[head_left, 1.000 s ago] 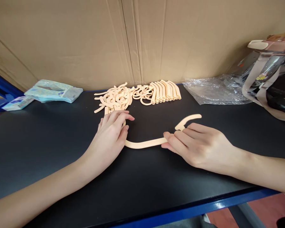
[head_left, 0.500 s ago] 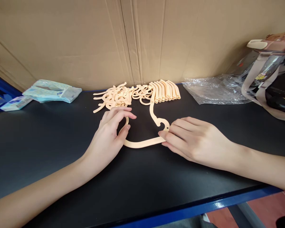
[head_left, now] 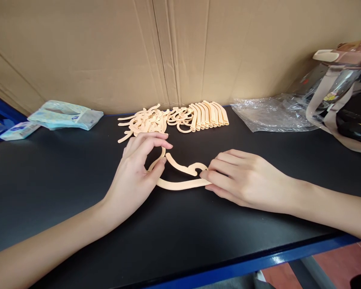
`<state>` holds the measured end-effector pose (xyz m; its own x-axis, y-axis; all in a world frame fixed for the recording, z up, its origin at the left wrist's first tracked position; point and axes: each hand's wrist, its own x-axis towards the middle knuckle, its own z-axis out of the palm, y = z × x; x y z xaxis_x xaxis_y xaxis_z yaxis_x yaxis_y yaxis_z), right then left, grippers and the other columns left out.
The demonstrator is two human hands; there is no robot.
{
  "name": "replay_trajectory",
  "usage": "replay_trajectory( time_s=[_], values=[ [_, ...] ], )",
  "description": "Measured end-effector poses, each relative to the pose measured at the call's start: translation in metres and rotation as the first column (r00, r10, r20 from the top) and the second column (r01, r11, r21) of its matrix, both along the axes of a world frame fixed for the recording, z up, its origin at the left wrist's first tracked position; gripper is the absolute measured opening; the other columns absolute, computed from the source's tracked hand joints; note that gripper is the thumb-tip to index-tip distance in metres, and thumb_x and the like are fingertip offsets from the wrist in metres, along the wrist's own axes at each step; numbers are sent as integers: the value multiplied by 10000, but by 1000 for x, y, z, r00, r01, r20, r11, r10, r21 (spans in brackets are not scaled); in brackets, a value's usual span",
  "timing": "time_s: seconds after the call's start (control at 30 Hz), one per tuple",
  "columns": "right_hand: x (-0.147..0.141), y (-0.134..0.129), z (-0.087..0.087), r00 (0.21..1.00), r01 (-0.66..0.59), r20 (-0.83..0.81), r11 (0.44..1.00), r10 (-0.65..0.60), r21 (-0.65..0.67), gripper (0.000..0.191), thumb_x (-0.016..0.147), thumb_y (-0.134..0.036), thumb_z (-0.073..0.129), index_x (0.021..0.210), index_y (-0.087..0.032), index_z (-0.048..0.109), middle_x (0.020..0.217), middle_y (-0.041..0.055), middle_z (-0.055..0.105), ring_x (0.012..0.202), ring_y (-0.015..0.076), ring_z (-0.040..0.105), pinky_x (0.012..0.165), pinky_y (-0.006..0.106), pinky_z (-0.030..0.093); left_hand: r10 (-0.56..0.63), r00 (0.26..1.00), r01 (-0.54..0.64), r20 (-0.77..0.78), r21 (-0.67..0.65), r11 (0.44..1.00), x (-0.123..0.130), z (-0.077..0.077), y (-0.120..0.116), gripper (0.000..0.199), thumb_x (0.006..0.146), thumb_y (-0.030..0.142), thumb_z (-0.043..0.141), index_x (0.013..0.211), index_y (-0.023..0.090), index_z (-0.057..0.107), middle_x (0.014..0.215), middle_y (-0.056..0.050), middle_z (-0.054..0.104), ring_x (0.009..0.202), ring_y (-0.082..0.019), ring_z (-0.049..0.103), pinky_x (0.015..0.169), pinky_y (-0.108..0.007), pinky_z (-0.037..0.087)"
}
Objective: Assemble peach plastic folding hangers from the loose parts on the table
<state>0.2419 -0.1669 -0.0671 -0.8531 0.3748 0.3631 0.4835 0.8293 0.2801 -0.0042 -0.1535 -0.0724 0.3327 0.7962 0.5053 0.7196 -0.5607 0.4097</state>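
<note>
A cream plastic folding hanger (head_left: 183, 185) lies across the black table between my two hands. My right hand (head_left: 243, 176) pinches its right end, and the fingertips partly cover the joint there. From that end a loose curved arm (head_left: 180, 166) with a small hooked notch points up and left, above the long bar. My left hand (head_left: 138, 164) curls around the hanger's left end, thumb against the hook piece (head_left: 163, 152); the palm hides part of it. Behind, a tangled pile of cream hanger parts (head_left: 147, 120) lies beside a neat row of curved cream arms (head_left: 209, 116).
Tissue packs (head_left: 66, 114) sit at the back left. A clear plastic bag (head_left: 273, 114) lies at the back right, near a strapped water bottle (head_left: 339, 60) and a black item (head_left: 357, 116). A cardboard wall (head_left: 108, 52) stands behind; the table's blue edge (head_left: 258, 261) runs in front.
The hanger's loose arm has swung left and down toward the long bar, its free end now near my left thumb. My hands have hardly moved.
</note>
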Motion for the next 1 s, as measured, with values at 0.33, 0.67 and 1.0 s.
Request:
replay_trajectory(
  time_s=[0.33,0.67,1.0],
  values=[
    [1,-3,0,980,-183,-77,983,181,-9,116,951,-143,486,882,-154,578,720,-4,606,662,129,510,648,287,397,28,998,-30,56,38,999,1,4,-1,156,920,148,492,1001,259,566,1181,-11,583,1191,-221,522,1058,-458,391],
    [1,4,-2,999,9,-38,1000,-8,16,313,914,-90,458,1206,-87,570,900,68,671,772,183,576,698,323,446,-129,990,129,-49,-9,992,2,3,-3,184,895,132,480,996,256,573,1213,-29,565,1171,-217,529,998,-422,431],
    [4,8,-6,997,74,-34,996,-76,-57,318,895,-142,504,1191,-92,609,910,82,650,802,204,570,722,338,448,-370,889,388,-271,16,921,3,3,-6,246,900,81,427,1005,247,575,1130,-15,640,1085,-175,555,1057,-389,338]
  ],
)
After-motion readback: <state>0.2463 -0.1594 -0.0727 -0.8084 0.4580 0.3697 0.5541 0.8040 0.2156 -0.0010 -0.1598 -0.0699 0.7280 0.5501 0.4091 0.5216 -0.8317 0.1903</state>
